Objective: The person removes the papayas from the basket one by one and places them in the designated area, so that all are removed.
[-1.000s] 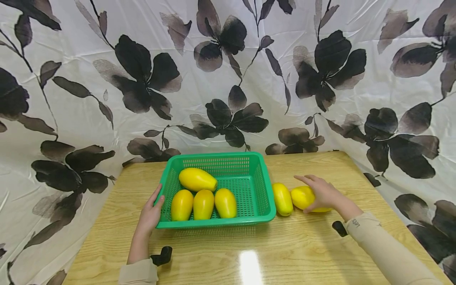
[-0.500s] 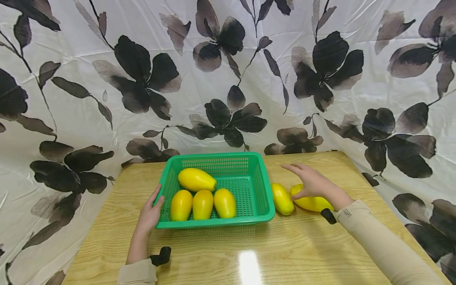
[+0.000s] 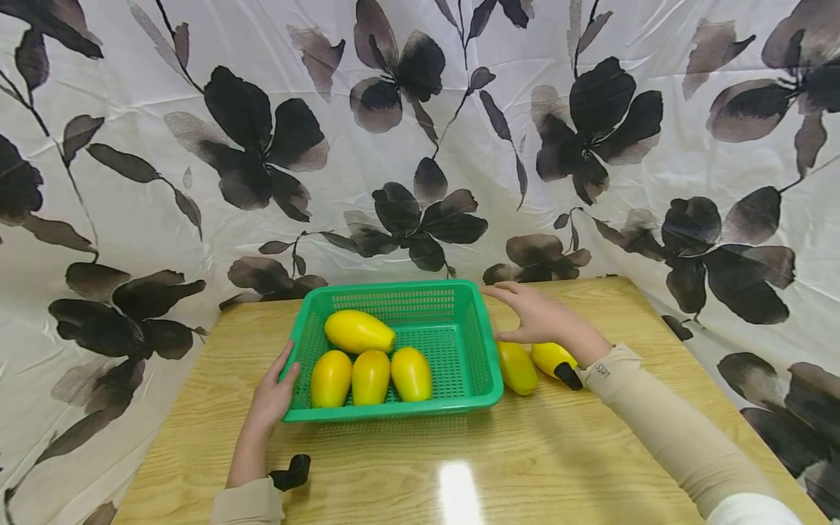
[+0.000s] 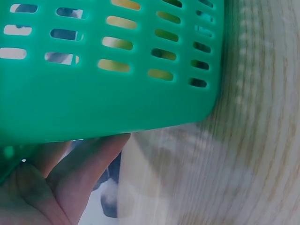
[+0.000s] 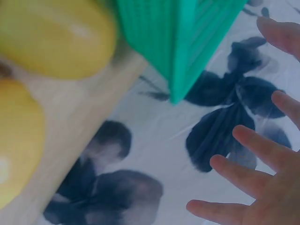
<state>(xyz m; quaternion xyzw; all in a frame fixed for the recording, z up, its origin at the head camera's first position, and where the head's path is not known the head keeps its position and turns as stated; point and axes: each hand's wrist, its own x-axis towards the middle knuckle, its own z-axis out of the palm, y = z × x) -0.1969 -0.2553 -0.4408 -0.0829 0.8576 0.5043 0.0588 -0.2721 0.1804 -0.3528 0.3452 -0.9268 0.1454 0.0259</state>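
Note:
A green plastic basket with slotted walls stands on the table, holding several oval yellow fruits that look like mangoes or papayas. My left hand rests against the basket's left side, its fingers nearly straight. In the left wrist view, a finger touches the rim. My right hand is beside the basket's right rim with fingers spread and nothing held. Two similar fruits lie on the table below it, one close to the basket and another partly hidden by the wrist and a black piece.
A light wooden table bears everything. White cloth with dark flower prints hangs behind and at both sides. Black wrist-worn pieces stick out by both sleeves.
My right hand has moved left and away from me, from the outer right fruit to the basket's right rim. The left hand keeps its place at the basket.

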